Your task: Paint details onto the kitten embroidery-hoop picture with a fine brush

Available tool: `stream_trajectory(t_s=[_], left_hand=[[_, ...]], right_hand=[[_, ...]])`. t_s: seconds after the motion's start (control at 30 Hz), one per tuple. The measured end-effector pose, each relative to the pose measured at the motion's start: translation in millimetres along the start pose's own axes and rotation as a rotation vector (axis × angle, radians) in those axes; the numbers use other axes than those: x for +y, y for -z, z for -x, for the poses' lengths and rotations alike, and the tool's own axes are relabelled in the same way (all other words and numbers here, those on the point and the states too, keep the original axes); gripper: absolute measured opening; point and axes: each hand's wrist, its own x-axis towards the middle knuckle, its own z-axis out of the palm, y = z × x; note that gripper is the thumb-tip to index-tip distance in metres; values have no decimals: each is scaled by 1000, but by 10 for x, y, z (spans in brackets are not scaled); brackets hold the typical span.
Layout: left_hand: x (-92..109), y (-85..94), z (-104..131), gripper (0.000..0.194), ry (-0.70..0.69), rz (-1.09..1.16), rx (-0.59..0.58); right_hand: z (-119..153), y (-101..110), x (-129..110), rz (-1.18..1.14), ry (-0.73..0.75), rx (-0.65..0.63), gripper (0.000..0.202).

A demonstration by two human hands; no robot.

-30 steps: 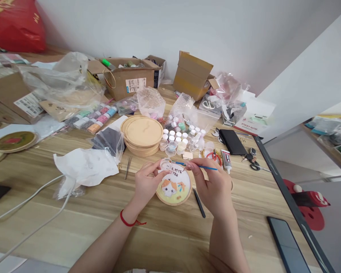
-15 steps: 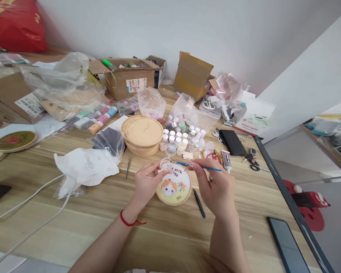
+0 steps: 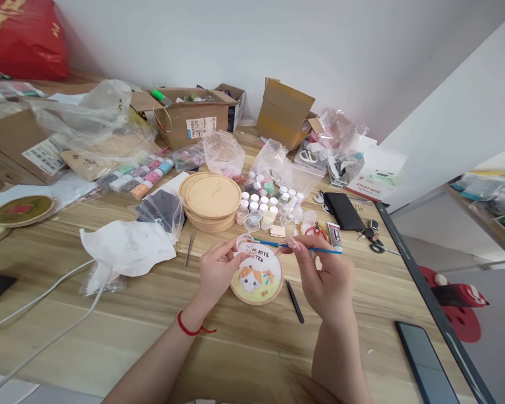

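Note:
Pinched in my left hand (image 3: pixel 221 269) is a small clear jar (image 3: pixel 244 241), held over the upper left of a round plaque (image 3: pixel 257 280). The plaque lies on the table and bears a cat's face, dark lettering and an orange figure on a white and yellow ground. My right hand (image 3: pixel 326 278) grips a thin blue paintbrush (image 3: pixel 273 243), nearly level. Its tip reaches to the jar's mouth; whether it touches inside I cannot tell. Black tweezers (image 3: pixel 294 301) lie between the plaque and my right wrist.
Behind the plaque stand a stack of round wooden discs (image 3: pixel 212 196) and several white-capped jars (image 3: pixel 264 203). A glue tube (image 3: pixel 335 235) and red-handled pliers (image 3: pixel 317 231) lie to their right. A phone (image 3: pixel 425 359) rests near the right edge, crumpled white paper (image 3: pixel 128 247) to the left.
My right hand has shifted slightly right, drawing the paintbrush with it, so its tip sits nearer the jar's rim. My left hand and the jar stay almost still.

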Motion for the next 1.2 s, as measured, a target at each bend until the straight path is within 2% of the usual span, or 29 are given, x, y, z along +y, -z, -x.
stream_trajectory(t_s=[0.17,0.3,0.43,0.63,0.77,0.87,0.97,1.1,1.2], left_hand=[[0,16,0,32,-1,-27,0],[45,25,-16,23,-22,-49,-32],[101,-26,-20,30,-20,-33,-86],[181,-183,3,32,-30,-15,-196],[296,-281,10,30,-31,20,-298],[413,-339,1,29,-40,38,-390],[513,-380,-25,30,-65,52,-478],[581,-414,-83,31,-100,64,-593],[593,-427,-131,32,-110,77,-639]], right_hand=[[-4,25,39,-117,-107,62,15],[-24,42,136,-231,-196,121,19],[-10,98,306,-344,-229,210,24],[225,236,649,-440,-338,417,28],[389,306,771,-456,-354,476,24],[455,347,799,-412,-322,451,23],[488,389,817,-312,-210,373,23],[464,487,836,-146,-39,166,28],[372,602,832,-99,52,-24,23]])
